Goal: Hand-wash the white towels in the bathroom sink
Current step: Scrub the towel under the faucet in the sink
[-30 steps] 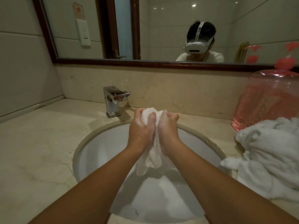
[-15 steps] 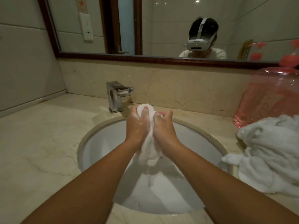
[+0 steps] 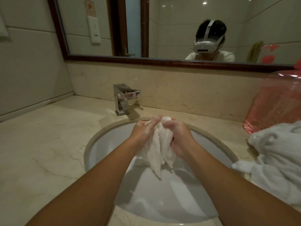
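Observation:
A small wet white towel (image 3: 158,149) is bunched between my two hands above the white sink basin (image 3: 104,144). My left hand (image 3: 145,130) presses against its left side with soapy fingers lying fairly straight, pointing toward the back wall. My right hand (image 3: 178,134) grips the towel's right side with curled fingers. The towel's loose end hangs down into the bowl. Soapy water (image 3: 162,199) lies in the bottom of the basin.
A chrome faucet (image 3: 123,99) stands behind the basin on the marble counter (image 3: 40,152). A heap of white towels (image 3: 275,160) lies on the counter at the right, with a pink plastic container (image 3: 276,101) behind it. A mirror (image 3: 162,26) spans the back wall.
My hands have rubbed the towel between them. The left fingers went from curled over the towel's top to stretched out along it, and more of the towel now hangs below.

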Available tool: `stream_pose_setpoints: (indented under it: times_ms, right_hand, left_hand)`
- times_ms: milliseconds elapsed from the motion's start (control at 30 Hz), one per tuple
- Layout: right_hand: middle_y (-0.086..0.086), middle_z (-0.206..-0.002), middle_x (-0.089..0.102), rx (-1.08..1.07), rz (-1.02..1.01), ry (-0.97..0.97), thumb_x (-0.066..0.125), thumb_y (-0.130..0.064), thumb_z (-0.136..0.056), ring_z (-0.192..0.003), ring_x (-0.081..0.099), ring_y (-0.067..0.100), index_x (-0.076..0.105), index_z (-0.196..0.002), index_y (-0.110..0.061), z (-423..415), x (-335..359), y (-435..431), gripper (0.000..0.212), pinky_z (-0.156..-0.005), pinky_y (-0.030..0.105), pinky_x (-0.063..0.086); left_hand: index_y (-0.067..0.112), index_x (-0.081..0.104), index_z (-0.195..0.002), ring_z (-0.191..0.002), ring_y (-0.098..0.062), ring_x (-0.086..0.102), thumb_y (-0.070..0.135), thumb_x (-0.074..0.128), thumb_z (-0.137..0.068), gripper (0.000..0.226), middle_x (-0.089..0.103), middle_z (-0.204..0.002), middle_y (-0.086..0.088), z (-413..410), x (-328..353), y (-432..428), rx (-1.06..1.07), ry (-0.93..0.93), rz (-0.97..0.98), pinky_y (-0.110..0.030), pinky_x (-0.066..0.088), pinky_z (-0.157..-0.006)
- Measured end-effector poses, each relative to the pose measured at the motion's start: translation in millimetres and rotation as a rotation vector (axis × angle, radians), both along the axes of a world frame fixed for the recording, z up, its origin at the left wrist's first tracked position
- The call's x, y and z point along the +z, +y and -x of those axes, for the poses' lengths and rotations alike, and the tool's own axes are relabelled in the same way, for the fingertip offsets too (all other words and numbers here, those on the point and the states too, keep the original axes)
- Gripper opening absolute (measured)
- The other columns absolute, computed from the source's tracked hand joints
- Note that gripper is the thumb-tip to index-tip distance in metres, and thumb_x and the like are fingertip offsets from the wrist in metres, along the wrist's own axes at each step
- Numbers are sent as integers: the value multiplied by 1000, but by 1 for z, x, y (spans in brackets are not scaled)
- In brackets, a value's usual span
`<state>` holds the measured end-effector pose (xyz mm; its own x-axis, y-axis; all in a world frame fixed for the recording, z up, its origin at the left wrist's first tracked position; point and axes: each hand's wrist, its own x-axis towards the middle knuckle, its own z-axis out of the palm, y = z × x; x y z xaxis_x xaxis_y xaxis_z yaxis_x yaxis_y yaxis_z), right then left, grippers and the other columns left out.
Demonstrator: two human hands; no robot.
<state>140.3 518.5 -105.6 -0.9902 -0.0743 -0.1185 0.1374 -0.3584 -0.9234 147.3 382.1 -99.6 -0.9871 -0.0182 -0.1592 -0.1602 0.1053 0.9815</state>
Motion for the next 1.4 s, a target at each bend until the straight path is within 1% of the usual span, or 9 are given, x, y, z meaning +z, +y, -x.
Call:
stream_pose_setpoints:
  times_ms: [100, 267, 400, 600, 700, 1000, 1133, 1267, 1400]
  right_hand:
    - [24, -103, 73, -16, -93, 29, 80, -24, -59, -94, 75, 43, 71, -103, 4, -4, 1, 5, 53, -87, 54, 58]
    - [14, -104, 81, 153, -427, -264, 68, -45, -100, -98, 78, 34, 74, -119, -7, -12, -12, 21, 43, -94, 50, 61]
    - [17, -105, 80, 225, -386, -355, 54, -20, -108, -100, 75, 32, 70, -119, 0, -13, -14, 17, 28, -94, 46, 60]
    - [28, -121, 74, 72, -8, -194, 60, -7, -60, -113, 72, 45, 63, -132, 9, -2, -8, 21, 74, -108, 55, 53]
    - [27, -128, 71, 95, 87, -128, 80, -27, -69, -119, 70, 43, 68, -132, 6, 2, -6, 22, 72, -114, 54, 49]
    - [27, -124, 73, 69, 99, -65, 58, -7, -101, -110, 74, 41, 62, -137, -4, -3, 1, 20, 36, -90, 54, 62]
    - [28, -124, 69, -69, 218, 40, 64, 18, -76, -105, 73, 51, 55, -138, -13, -1, 10, 18, 69, -88, 75, 56]
    - [22, -120, 75, -63, 174, 155, 73, 12, -82, -104, 76, 44, 59, -133, -18, -11, 18, 14, 60, -92, 67, 59]
    - [19, -116, 77, -136, -35, 171, 74, -8, -97, -101, 78, 37, 67, -128, -10, -16, 22, 21, 32, -87, 54, 64]
  left_hand:
    - [16, 77, -114, -98, -33, 78, 69, 88, -63, 74, 81, -104, -7, 8, -3, -10, -12, -88, -107, -53, 59, -96]
    - [5, 68, -125, -103, -41, 75, 31, 83, -66, 66, 78, -110, -20, 7, -6, -16, -92, -192, -120, -59, 56, -100]
    - [4, 68, -121, -101, -39, 73, 27, 68, -71, 55, 77, -106, -18, 2, -4, -13, -112, -184, -59, -49, 58, -95]
    - [27, 66, -130, -110, -32, 70, 92, 77, -44, 108, 74, -123, -5, 12, -16, -10, -101, -106, 108, -52, 53, -103]
    - [28, 55, -141, -112, -29, 71, 95, 78, -42, 122, 70, -130, -4, 14, -19, -8, -74, -66, 104, -52, 57, -98]
    - [33, 62, -129, -101, -28, 74, 0, 75, -83, 58, 73, -117, -6, 0, 3, -8, -21, 280, -109, -48, 64, -83]
    - [32, 64, -123, -101, -29, 75, 52, 88, -65, 66, 76, -112, -2, -7, 7, 1, -92, 234, -90, -59, 61, -90]
    - [30, 67, -109, -93, -13, 75, 65, 83, -74, 52, 78, -98, 8, -16, 9, 8, -16, 247, -76, -37, 63, -86]
    - [24, 68, -126, -104, -30, 75, 87, 73, -61, 91, 78, -112, -6, -5, 8, -3, 150, 246, -198, -55, 60, -93]
